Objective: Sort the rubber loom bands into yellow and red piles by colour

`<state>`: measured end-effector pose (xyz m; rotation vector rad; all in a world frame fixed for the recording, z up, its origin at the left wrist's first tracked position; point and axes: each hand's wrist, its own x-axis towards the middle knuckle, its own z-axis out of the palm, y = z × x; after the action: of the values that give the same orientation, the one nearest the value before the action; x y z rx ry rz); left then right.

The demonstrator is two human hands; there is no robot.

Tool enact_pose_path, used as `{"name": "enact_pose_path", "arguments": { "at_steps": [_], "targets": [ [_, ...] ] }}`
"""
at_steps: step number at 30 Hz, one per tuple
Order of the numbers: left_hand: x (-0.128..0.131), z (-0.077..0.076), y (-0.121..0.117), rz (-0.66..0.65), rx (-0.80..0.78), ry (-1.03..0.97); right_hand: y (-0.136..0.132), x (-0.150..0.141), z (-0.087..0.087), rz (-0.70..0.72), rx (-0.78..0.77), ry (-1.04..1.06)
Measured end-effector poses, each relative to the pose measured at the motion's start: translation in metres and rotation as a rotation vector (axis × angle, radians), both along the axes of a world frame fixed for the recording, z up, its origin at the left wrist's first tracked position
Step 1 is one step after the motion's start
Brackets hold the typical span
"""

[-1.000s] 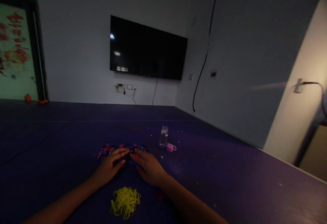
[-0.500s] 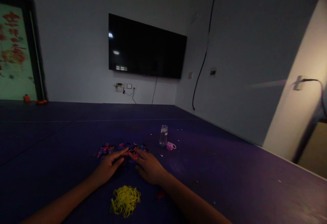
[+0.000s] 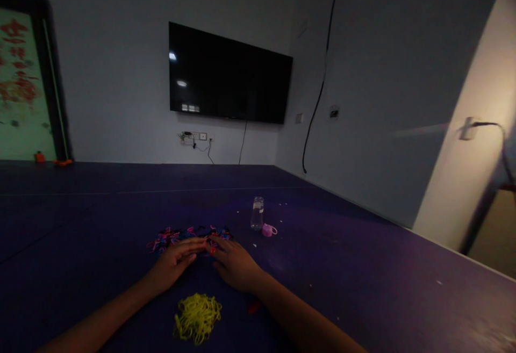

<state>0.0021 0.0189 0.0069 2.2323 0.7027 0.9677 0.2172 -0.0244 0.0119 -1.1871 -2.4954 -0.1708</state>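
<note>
My left hand [image 3: 173, 263] reaches in from the left, fingers stretched out close together, the tips at the near edge of a heap of small pink, blue and dark elastic bands [image 3: 165, 239]. My right hand [image 3: 236, 264] comes from the other side with its fingers extended over the same heap. The fingertips of both hands meet or nearly meet. A small red loop [image 3: 213, 251] shows at the right fingers; whether it is worn or held is unclear. Between my forearms lies a pile of yellow elastic bands [image 3: 197, 318]. The hands hide part of the mixed heap.
Beyond my right hand stands a clear bottle [image 3: 257, 214], its pink looped cap [image 3: 267, 230] beside it. A red piece [image 3: 253, 306] lies by my right forearm. White scraps dot the purple surface [image 3: 342, 256]. A television [image 3: 229, 76] hangs on the far wall.
My left fingers have lowered slightly and drawn closer together, moving a little right towards the right fingertips. The right hand stays almost in place. The view has shifted slightly.
</note>
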Motion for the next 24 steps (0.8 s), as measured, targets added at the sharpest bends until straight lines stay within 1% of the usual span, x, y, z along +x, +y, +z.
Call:
{"name": "enact_pose_path", "arguments": {
  "at_steps": [6, 15, 20, 22, 24],
  "targets": [
    [0.001, 0.002, -0.001, -0.050, 0.041, 0.072, 0.001, 0.000, -0.002, -0.007, 0.011, -0.027],
    [0.001, 0.004, -0.009, -0.044, 0.165, 0.176, 0.005, 0.001, -0.006, 0.005, 0.024, -0.048],
    [0.003, 0.003, -0.013, -0.086, 0.194, 0.211, 0.004, 0.002, -0.007, 0.011, 0.008, -0.040],
    [0.004, 0.003, -0.013, -0.061, 0.208, 0.207, 0.005, 0.002, -0.007, 0.010, 0.003, -0.031],
    [0.004, 0.001, -0.012, 0.001, 0.225, 0.195, 0.006, 0.003, -0.007, -0.013, 0.001, -0.016]
  ]
}}
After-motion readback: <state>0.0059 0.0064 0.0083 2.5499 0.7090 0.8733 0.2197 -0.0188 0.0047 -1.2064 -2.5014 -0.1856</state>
